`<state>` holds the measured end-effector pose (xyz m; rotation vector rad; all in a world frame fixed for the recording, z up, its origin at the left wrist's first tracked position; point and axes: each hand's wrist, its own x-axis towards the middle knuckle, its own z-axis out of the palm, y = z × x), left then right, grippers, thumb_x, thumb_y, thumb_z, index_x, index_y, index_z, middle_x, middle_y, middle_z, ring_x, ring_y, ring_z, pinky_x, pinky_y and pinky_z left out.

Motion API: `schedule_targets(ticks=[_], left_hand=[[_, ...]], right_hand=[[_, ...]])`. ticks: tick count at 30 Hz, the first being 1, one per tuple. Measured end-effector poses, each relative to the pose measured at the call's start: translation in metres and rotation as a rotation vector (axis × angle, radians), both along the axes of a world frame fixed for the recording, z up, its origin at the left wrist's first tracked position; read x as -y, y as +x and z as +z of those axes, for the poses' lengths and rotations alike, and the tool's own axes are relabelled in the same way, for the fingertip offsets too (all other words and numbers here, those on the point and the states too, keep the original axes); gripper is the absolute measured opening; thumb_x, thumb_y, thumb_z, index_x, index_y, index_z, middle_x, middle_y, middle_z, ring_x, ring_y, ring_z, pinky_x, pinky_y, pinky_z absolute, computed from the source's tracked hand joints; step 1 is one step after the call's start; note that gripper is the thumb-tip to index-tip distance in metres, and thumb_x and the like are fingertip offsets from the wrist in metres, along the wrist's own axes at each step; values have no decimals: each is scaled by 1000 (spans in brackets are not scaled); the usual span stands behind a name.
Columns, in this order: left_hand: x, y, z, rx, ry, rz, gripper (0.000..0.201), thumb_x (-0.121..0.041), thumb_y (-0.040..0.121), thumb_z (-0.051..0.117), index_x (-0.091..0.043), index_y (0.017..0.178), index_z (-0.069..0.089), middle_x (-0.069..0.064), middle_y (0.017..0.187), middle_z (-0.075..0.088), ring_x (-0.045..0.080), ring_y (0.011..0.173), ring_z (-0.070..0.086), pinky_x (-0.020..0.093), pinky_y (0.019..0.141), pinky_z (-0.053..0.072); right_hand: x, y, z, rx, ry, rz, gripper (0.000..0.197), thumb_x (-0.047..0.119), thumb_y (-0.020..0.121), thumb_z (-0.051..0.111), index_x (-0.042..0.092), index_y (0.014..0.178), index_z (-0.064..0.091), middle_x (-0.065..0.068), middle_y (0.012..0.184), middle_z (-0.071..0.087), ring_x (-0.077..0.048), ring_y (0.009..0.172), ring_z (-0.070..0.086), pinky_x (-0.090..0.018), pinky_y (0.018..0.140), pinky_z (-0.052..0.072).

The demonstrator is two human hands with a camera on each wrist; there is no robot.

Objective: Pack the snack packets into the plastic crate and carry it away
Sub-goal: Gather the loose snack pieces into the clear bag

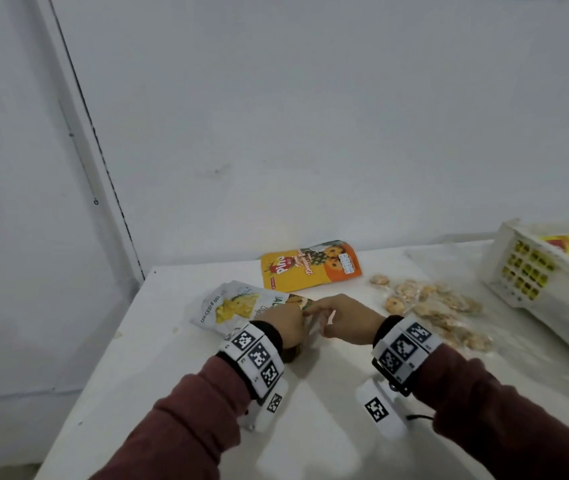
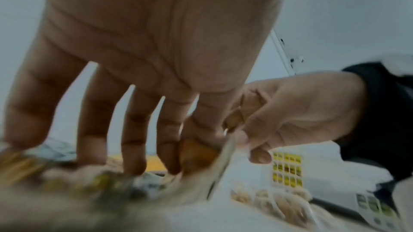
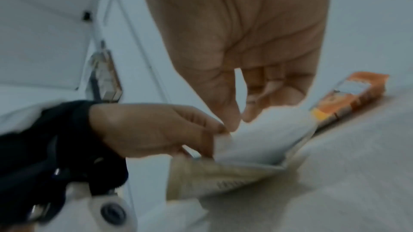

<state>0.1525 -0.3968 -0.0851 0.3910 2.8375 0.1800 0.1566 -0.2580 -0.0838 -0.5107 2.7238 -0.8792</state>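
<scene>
Right now the table (image 1: 186,393) carries everything under my wrists, so I can work low without lifting much. Off to the right of my right hand (image 1: 347,322), well apart, sits the crate (image 1: 504,268), its open top toward me for easy dropping; something yellow already lies inside. Between it and that hand, clear bags of biscuits (image 1: 438,308) are spread flat, probably next in line. Beyond both hands lies the orange packet (image 1: 310,270), face up, near but untouched.

Just under my left hand (image 1: 283,322) is the white packet (image 1: 231,304) with the fruit picture, which I judge to be the one I am picking up. That hand's fingers spread down over it, steadying it against the table; whether the thumb hooks its edge I cannot tell. My right hand pinches the packet's near edge between thumb and forefinger, peeling it up so I can get a proper hold, because the flat film gives little to catch otherwise.
</scene>
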Motion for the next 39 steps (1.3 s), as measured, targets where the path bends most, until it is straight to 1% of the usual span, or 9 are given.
schedule_targets(ticks=[3, 6, 12, 22, 26, 29, 32, 36, 39], left_hand=[[14, 1, 8, -29, 194, 11, 25, -21, 96, 36, -7, 94, 57, 13, 96, 59, 28, 92, 55, 33, 76, 41], [24, 6, 9, -71, 370, -2, 27, -18, 96, 38, -17, 69, 40, 1, 71, 45, 18, 69, 42, 25, 57, 29], [36, 15, 8, -202, 544, -15, 35, -9, 95, 38, -24, 64, 31, -6, 62, 37, 12, 60, 35, 14, 49, 26], [41, 30, 8, -311, 604, -25, 12, -12, 97, 35, -12, 87, 42, 11, 84, 52, 22, 76, 45, 27, 63, 28], [38, 37, 11, -311, 584, -50, 17, -12, 98, 34, -6, 98, 50, 13, 87, 54, 20, 76, 42, 27, 63, 25], [39, 41, 13, -306, 601, -50, 13, -11, 98, 34, -11, 87, 42, 7, 80, 46, 21, 73, 39, 26, 61, 23], [40, 42, 13, -303, 607, -45, 14, -12, 98, 34, -11, 85, 39, 7, 78, 47, 21, 72, 39, 27, 61, 24], [41, 44, 12, -322, 640, -30, 13, -12, 98, 34, -11, 87, 42, 9, 79, 50, 22, 72, 43, 30, 64, 29], [43, 45, 10, -320, 667, -31, 13, -9, 97, 33, -11, 87, 42, 10, 80, 51, 22, 73, 43, 32, 66, 31]], right_hand=[[-5, 2, 4, -280, 105, 106, 36, 6, 80, 60, 17, 114, 62, 12, 94, 46, -8, 94, 41, -16, 81, 31], [-6, 3, 8, -267, 122, 210, 40, 6, 77, 62, 17, 115, 60, -1, 117, 53, -16, 110, 43, -24, 95, 34], [1, 5, 16, -312, 51, 249, 36, 3, 80, 57, 14, 115, 60, -4, 119, 54, -8, 95, 46, -4, 74, 32], [10, 9, 23, -266, 153, 276, 45, 3, 78, 53, 16, 120, 61, -3, 118, 63, -21, 105, 57, -35, 92, 46], [12, 12, 23, -269, 198, 270, 45, -1, 80, 53, 12, 122, 59, -6, 121, 61, -22, 108, 55, -28, 91, 44], [16, 16, 21, -313, 223, 346, 36, 2, 85, 49, 8, 119, 61, -9, 121, 60, -25, 106, 55, -33, 90, 44], [19, 17, 21, -254, 242, 337, 27, 7, 88, 49, 3, 111, 63, -12, 116, 59, -17, 94, 52, -24, 79, 40], [22, 25, 23, -259, 207, 333, 54, 41, 78, 37, 5, 106, 64, -6, 108, 60, -20, 95, 54, -13, 72, 32], [28, 30, 27, -298, 217, 350, 30, 19, 88, 48, -1, 102, 64, -13, 105, 63, -26, 93, 56, -16, 70, 35]])
